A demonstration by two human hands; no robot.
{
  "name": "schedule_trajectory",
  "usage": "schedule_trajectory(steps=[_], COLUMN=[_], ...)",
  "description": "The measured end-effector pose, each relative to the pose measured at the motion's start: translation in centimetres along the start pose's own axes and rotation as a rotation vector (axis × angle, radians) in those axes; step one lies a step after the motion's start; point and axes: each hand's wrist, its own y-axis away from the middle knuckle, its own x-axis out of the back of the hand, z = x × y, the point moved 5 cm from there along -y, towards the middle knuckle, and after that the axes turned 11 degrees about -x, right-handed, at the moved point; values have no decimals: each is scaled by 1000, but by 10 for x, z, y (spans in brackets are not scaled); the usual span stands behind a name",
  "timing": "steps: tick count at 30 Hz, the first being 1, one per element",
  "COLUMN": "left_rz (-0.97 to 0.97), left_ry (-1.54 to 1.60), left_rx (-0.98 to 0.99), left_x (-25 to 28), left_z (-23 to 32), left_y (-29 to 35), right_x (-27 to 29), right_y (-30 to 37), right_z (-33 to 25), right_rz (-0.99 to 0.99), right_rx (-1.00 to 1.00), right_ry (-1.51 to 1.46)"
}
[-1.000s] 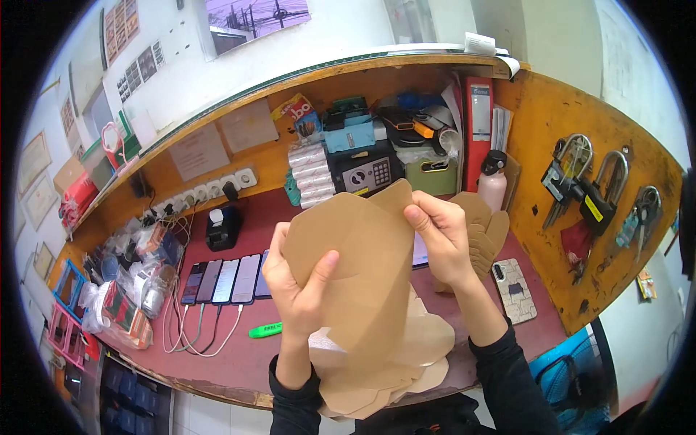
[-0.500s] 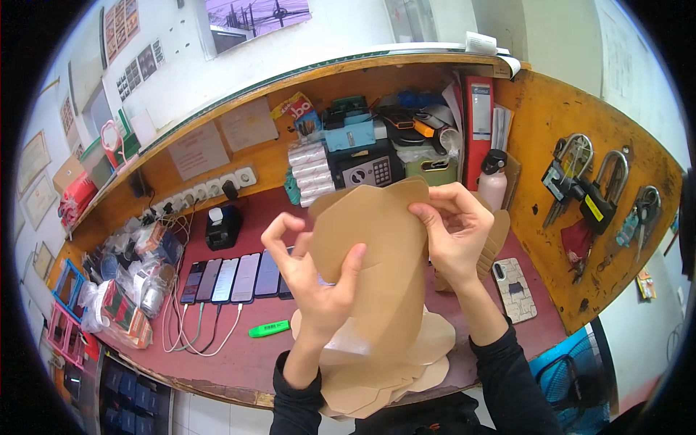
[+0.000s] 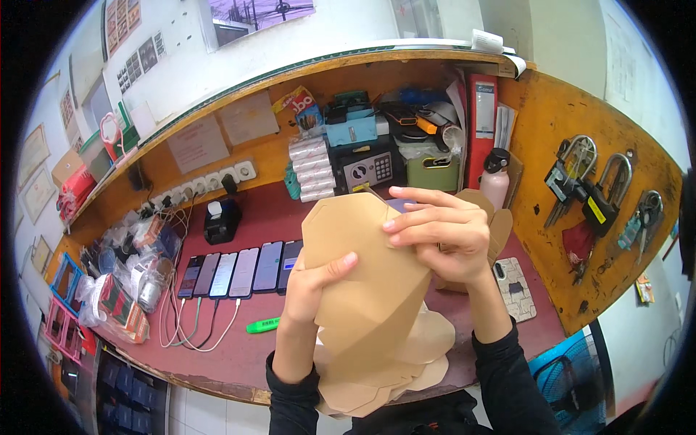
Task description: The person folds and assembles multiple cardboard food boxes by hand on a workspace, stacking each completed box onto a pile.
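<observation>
A flat brown kraft-paper box blank is held up in front of me, tilted over the desk. My left hand grips its left side, thumb on the near face and the other fingers hidden behind. At the upper right edge, the bent fingers of my right hand press on the blank by a flap. More flat blanks lie stacked below it at the desk's front edge. Partly hidden behind my right hand stands a brown paper box with its flaps up.
Several phones with charging cables lie in a row on the left, near a green highlighter. A patterned phone case lies at right. Behind stand a small black printer, a safe and a bottle. Padlocks hang on the right panel.
My left hand has closed onto the blank's left side from a loose, open pose. My right hand has shifted from pinching the top corner to pressing fingers over the upper right edge.
</observation>
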Motion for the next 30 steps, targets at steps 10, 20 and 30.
schedule_trajectory(steps=[10, 20, 30], left_rz=[99, 8, -147], left_ry=[-59, -449, -527], left_rx=[-166, -542, -443], left_x=[1, -4, 1], left_z=[3, 17, 13], left_y=[8, 7, -2], right_x=[-16, -54, -26], right_y=[3, 26, 17], right_z=[11, 32, 14], right_rz=[-64, -26, 87], right_rx=[-341, -758, -648], right_ry=[-484, -909, -478])
